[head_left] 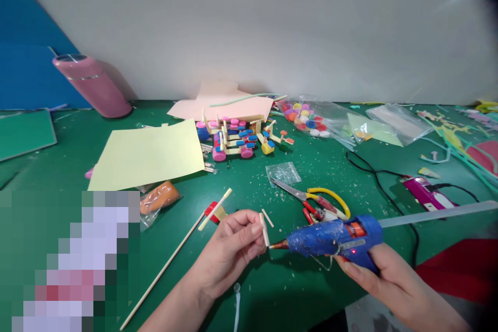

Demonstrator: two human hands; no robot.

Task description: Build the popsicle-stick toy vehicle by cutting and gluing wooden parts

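Observation:
My left hand [237, 241] pinches a short pale foam strip [264, 229] upright between thumb and fingers. My right hand [389, 280] is wrapped round the grip of a blue hot glue gun [330, 236], whose red light glows. The gun's nozzle points left, its tip at or very near the strip's lower end; I cannot tell whether they touch. A clear glue stick [436, 213] juts from its back. Just past the strip lies another thin pale piece [267, 218]. Left of my left hand, a cream strip [215, 209] lies across a red and yellow piece [212, 211] beside a long wooden stick [163, 272].
Yellow-handled scissors [311, 199] lie behind the glue gun. Farther back are small foam models [233, 140], a bag of coloured discs [305, 119] and yellow paper [150, 155]. A pink bottle [93, 85] stands back left. A black cable [385, 192] runs at right, near a purple device [428, 194].

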